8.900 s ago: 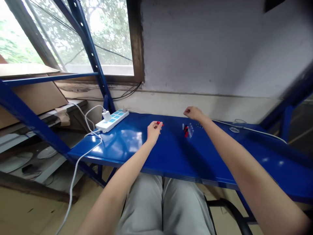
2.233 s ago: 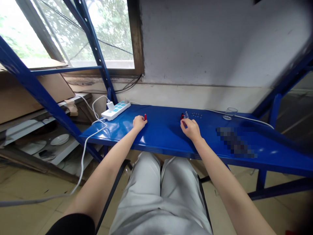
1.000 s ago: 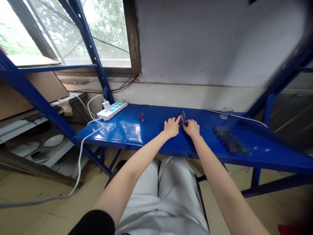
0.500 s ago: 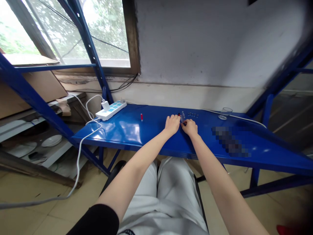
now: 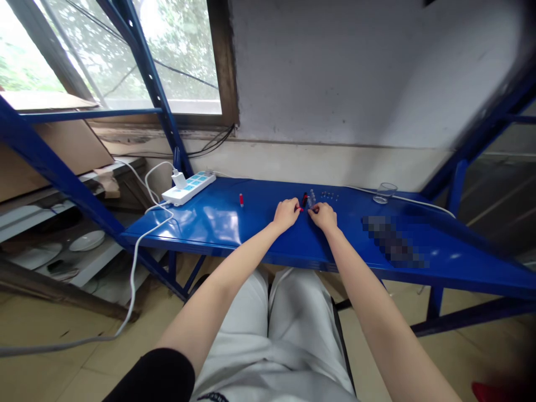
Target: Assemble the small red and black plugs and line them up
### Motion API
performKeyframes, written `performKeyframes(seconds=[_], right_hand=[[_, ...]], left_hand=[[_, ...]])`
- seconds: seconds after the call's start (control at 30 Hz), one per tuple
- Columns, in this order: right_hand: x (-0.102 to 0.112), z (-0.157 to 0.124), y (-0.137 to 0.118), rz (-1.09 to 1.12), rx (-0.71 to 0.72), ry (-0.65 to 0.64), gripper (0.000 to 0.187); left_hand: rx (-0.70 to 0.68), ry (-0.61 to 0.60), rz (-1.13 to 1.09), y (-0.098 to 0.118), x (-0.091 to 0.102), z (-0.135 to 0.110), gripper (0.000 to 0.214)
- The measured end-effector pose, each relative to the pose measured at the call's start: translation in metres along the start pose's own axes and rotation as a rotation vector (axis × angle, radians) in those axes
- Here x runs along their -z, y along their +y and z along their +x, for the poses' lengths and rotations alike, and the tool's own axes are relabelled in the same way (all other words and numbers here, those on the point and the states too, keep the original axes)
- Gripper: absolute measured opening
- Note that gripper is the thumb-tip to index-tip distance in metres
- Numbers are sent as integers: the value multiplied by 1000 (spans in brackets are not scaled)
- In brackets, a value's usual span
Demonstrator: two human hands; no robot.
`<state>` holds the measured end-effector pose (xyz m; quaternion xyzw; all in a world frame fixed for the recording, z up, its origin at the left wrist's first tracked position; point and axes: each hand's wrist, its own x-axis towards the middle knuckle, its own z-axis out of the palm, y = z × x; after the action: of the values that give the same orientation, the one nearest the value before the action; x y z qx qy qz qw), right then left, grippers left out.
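My left hand [image 5: 286, 215] is closed in a pinch, with a small red piece [image 5: 301, 209] showing at its fingertips. Just to the right, my right hand [image 5: 325, 216] has its fingers pressed together low over the blue table [image 5: 259, 223]. What it holds, if anything, is too small to make out. Between and beyond the hands are a small dark red and black object [image 5: 305, 198] and a cluster of clear small pieces [image 5: 311, 196]. Several tiny grey parts [image 5: 330, 196] lie in rows behind my right hand.
A red tube with a pale end [image 5: 241, 200] stands to the left. At the back left is a white power strip [image 5: 188, 190] with a plug in it. A clear glass cup [image 5: 384, 193] sits back right, and a blurred dark object [image 5: 393, 243] lies nearer.
My left hand has moved slightly left and toward me, away from the dark red and black object, with a red piece now showing in its fingers. My right hand has barely shifted.
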<state>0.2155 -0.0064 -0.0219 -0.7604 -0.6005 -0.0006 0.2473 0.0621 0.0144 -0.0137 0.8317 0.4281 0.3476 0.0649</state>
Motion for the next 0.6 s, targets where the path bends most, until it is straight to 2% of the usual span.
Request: performKeyframes(seconds=[0.17,0.33,0.47,0.6], right_hand=[[1,-1,-1,11,-7,-8,20],[-1,1,1,33,-19,-11,20],[-2,1,2,57,-14,-2,18],[-1,-1,2,53,6,2,15]], left_hand=[[128,116,-280,-7,14,-18,4],[225,254,-391,-1,27,-28,7],[226,278,-401,-1,32,-31,7],[198,251,-388,-1,34,-33,6]])
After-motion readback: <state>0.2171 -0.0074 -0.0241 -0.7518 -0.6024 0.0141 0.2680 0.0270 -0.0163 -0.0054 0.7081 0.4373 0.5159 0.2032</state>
